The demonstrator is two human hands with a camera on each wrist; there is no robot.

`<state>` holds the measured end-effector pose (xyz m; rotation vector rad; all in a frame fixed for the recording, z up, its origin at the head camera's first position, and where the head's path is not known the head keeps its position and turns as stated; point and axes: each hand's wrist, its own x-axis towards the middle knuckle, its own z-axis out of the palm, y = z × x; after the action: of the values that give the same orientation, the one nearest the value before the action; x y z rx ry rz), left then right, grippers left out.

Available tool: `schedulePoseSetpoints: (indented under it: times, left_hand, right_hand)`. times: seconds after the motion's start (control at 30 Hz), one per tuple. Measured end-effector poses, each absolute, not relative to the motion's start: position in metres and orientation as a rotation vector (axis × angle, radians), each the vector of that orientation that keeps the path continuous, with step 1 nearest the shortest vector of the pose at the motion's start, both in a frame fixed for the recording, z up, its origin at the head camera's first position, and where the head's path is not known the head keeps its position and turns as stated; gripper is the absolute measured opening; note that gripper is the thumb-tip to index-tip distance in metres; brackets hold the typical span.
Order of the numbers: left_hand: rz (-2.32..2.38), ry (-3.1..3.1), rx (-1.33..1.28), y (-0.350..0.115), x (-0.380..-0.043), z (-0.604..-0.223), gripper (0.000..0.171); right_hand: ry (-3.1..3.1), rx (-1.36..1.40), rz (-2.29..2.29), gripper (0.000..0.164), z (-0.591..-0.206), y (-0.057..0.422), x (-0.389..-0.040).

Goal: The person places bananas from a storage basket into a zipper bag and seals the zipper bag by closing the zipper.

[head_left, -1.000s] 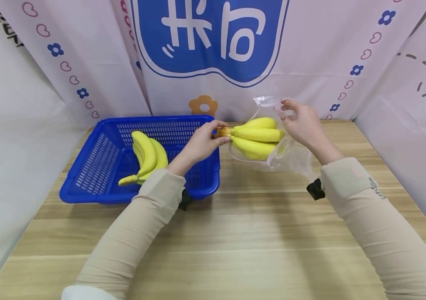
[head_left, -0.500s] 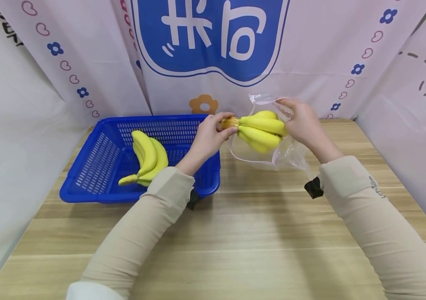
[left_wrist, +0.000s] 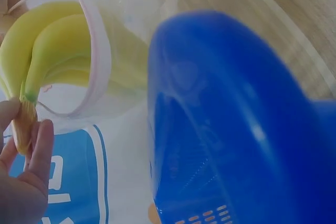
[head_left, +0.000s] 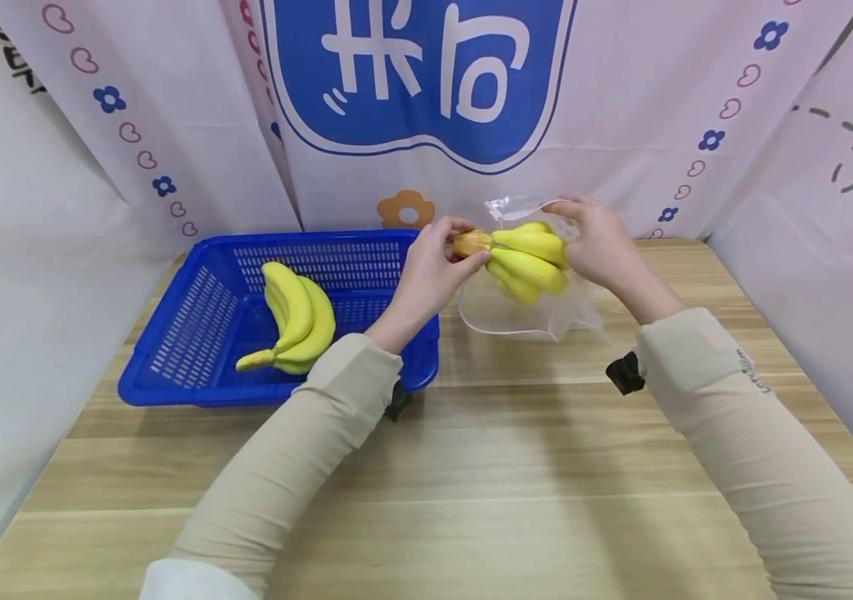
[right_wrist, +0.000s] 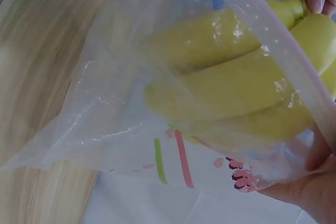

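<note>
My left hand (head_left: 430, 265) grips the brown stem of a bunch of bananas (head_left: 527, 254) between thumb and fingers. The fruit points right, held above the table with its lower part inside a clear plastic bag (head_left: 501, 321). In the right wrist view, the bag's pale pink rim crosses in front of the bananas (right_wrist: 226, 87). My right hand (head_left: 602, 242) holds that rim at the far right side, its thumb hidden by the bag and fruit. The left wrist view shows the stem (left_wrist: 25, 129) between the fingertips, with the mouth of the bag (left_wrist: 100, 51) around the bananas.
A blue perforated basket (head_left: 205, 398) stands on the left of the wooden table (head_left: 501, 483), close to my left forearm. Another bunch of bananas (head_left: 299, 321) lies inside it. A printed cloth (head_left: 606, 108) hangs behind the table.
My left hand has moved right and slightly up, carrying the bananas deeper into the bag. My right hand has shifted a little left along with the rim. The basket stays put.
</note>
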<state>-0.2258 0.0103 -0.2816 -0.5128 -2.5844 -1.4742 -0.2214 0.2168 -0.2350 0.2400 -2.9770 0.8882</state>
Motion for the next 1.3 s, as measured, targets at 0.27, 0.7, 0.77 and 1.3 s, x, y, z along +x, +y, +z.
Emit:
schedulePoseSetpoints:
  times: [0.27,0.7,0.77,1.3]
  left_hand:
    - [-1.405,-2.585,-0.564,0.016,-0.224,-0.284,0.036]
    - [-1.217,-2.633,-0.671,0.02,-0.22,-0.294,0.041]
    - [-1.203,-2.635,-0.68,0.02,-0.221,-0.296,0.041]
    - [-1.03,-2.758,-0.697,0.027,-0.219,-0.304,0.031]
  right_hand:
    - [-2.959,0.226,0.973,0.072,-0.23,0.213,-0.218]
    - [-2.929,0.251,1.048,0.076,-0.227,0.199,-0.216]
    - [-2.929,0.248,1.055,0.077,-0.228,0.2,-0.216]
    - [-2.911,0.213,1.098,0.081,-0.227,0.198,-0.216]
